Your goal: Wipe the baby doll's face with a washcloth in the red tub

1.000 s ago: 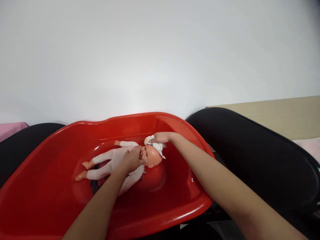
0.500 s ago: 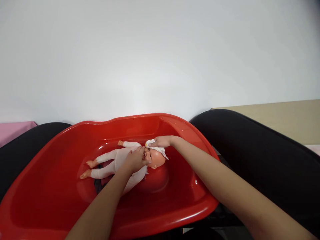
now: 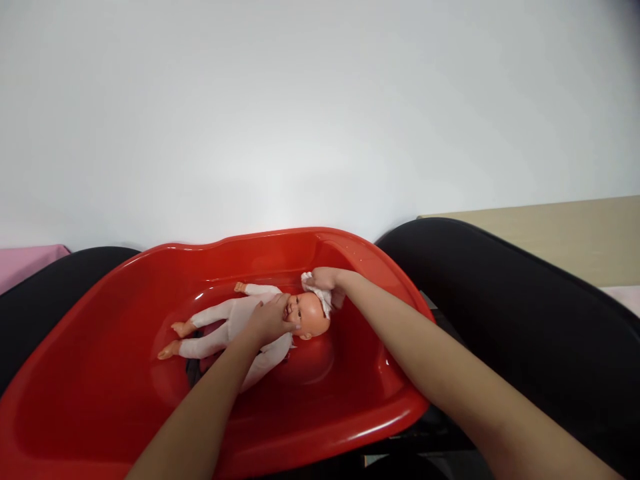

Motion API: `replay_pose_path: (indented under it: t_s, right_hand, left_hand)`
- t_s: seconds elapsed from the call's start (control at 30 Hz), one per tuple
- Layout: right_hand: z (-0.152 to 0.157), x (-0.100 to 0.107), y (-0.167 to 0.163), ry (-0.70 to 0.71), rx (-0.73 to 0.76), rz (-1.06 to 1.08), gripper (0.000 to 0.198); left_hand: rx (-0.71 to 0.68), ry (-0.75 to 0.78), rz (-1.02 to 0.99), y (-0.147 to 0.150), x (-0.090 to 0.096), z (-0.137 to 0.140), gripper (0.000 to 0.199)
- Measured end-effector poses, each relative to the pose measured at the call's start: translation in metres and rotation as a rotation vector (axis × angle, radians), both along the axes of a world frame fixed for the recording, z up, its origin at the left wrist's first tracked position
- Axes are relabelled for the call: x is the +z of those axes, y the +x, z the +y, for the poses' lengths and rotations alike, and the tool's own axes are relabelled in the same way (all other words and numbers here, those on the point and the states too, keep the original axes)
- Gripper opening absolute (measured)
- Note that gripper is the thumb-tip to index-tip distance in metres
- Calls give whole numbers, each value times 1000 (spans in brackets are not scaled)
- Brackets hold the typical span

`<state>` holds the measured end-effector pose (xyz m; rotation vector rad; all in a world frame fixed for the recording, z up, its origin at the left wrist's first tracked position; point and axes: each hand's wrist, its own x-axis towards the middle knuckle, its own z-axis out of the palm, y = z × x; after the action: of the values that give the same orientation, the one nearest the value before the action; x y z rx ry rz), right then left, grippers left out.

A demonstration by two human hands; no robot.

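wiping a doll's head in a red tub

pinching a small white cloth (image 3: 316, 293), the fingers of the right hand (image 3: 324, 280) are bent and closed on it. the cloth sits on top of the doll's head (image 3: 311, 313), touching it. part of the cloth hangs down behind the head.

the left hand (image 3: 270, 320) lies on the doll's chest and chin. its fingers are curled softly around the neck, touching the doll (image 3: 235, 323) and cupping it more than gripping it. the thumb side is by the doll's mouth.

the doll lies on its back, head to the right and feet to the left. it wears white clothes. its bare feet stick out on the left side, and one arm points up toward the far wall of the tub.

the doll is in the low middle part of a big red tub (image 3: 125, 373). the tub is shiny. both bare arms reach over the near rim into it.

a black seat (image 3: 500, 313) is just right of the tub, and a black shape (image 3: 45, 293) is on the left. a pink cloth (image 3: 25, 260) peeks out far left. a tan table (image 3: 565, 233) is at the far right. a white wall (image 3: 320, 113) is behind it all.
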<state>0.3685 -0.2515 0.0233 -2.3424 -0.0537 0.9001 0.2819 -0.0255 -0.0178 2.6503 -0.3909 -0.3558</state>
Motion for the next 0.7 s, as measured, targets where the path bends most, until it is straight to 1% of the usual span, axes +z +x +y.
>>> replay_pose_path:
  t_s: [0.03, 0.1, 0.13, 0.17, 0.23, 0.33, 0.5, 0.6, 0.7]
  right_hand:
    - [1, 3, 2, 32, 46, -79, 36]
    - [3, 8, 5, 101, 233, -245, 40]
    - [4, 9, 6, 129, 329, -282, 43]
    - [5, 10, 7, 148, 400, -283, 45]
    - [5, 10, 7, 147, 470, -219, 48]
    - [6, 7, 6, 62, 479, -132, 50]
    - [7, -1, 6, -58, 423, -88, 65]
    - [6, -3, 2, -83, 335, -68, 72]
    - [5, -5, -2, -77, 277, -51, 72]
  left_hand:
    - [5, 1, 4, 0, 1, -1, 47]
    - [12, -3, 10, -2, 4, -2, 52]
    - [11, -10, 15, -2, 5, -2, 55]
    - [10, -19, 17, -3, 6, -2, 57]
    - [9, -36, 5, -4, 6, -2, 54]
    - [6, -44, -20, -4, 4, -2, 50]
    - [-6, -24, -22, -4, 1, -1, 55]
    - [0, -69, -25, -5, 2, -1, 51]
    - [-5, -70, -26, -6, 4, -1, 45]
